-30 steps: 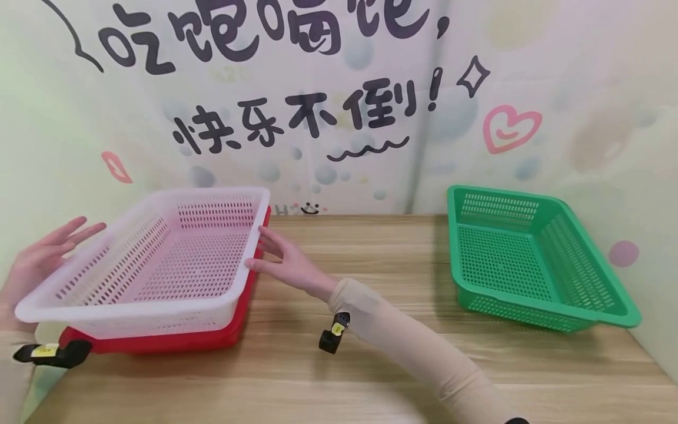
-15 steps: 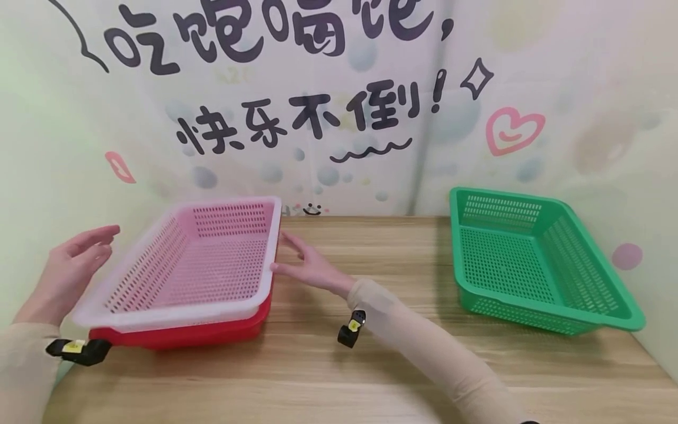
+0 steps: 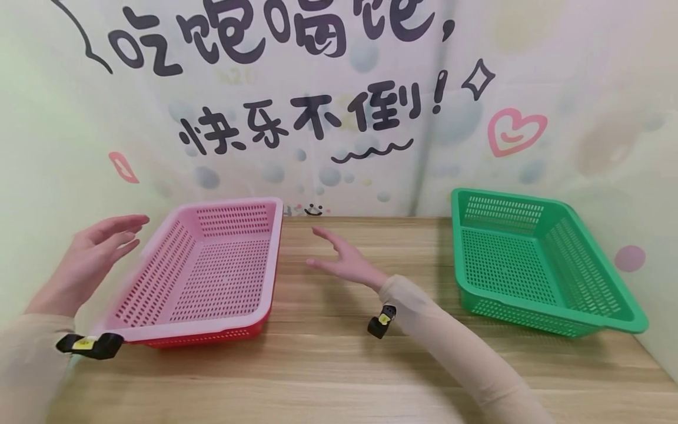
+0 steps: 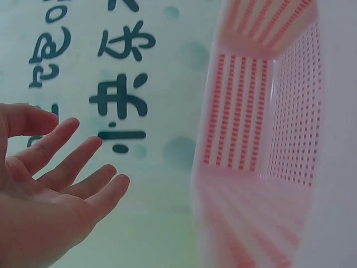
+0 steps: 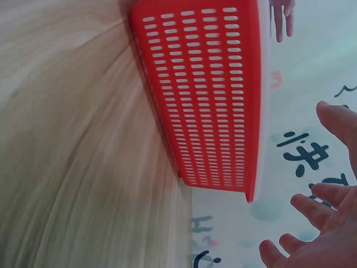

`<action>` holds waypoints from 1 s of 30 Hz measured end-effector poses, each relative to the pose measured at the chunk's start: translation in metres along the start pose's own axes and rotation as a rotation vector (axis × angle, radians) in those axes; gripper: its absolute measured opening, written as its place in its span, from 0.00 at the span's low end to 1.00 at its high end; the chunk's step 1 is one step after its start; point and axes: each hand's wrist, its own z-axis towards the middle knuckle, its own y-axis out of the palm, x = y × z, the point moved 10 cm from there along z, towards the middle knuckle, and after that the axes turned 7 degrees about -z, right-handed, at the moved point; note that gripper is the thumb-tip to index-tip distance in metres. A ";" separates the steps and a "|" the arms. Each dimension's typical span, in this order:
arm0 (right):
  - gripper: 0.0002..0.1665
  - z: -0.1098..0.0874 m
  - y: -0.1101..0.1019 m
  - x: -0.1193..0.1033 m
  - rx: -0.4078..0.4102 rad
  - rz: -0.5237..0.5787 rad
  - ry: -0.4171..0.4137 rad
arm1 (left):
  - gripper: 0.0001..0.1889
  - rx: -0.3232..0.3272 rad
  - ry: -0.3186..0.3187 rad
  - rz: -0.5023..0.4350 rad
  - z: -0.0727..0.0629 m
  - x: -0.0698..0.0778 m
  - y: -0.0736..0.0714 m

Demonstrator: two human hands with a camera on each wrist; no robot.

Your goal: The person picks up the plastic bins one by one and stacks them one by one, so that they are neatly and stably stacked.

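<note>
My left hand (image 3: pixel 87 259) is positioned just beside the left rim of the white basket (image 3: pixel 272 253); fingers parted and loosely bent, gripping nothing. My right hand (image 3: pixel 352 262) is above the table (image 3: pixel 318 377), apart from the opposite rim; thumb and fingers spread, gripping nothing. Between my hands, the white basket sits nested in the red basket (image 5: pixel 252 100). Green basket (image 3: pixel 529 305): farther right, before the lettered backdrop (image 3: pixel 249 176).

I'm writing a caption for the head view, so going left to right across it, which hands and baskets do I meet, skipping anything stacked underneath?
Left hand → pale basket → right hand → green basket.
</note>
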 end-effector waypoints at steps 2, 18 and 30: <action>0.44 -0.002 -0.006 0.001 0.022 0.007 -0.011 | 0.15 -0.001 -0.053 0.057 0.003 -0.003 0.010; 0.40 -0.017 -0.057 0.020 0.128 0.181 0.033 | 0.18 -0.106 -0.065 0.247 0.019 -0.007 0.101; 0.38 -0.031 -0.095 0.028 0.176 0.200 0.079 | 0.21 -0.140 -0.074 0.179 0.036 -0.011 0.152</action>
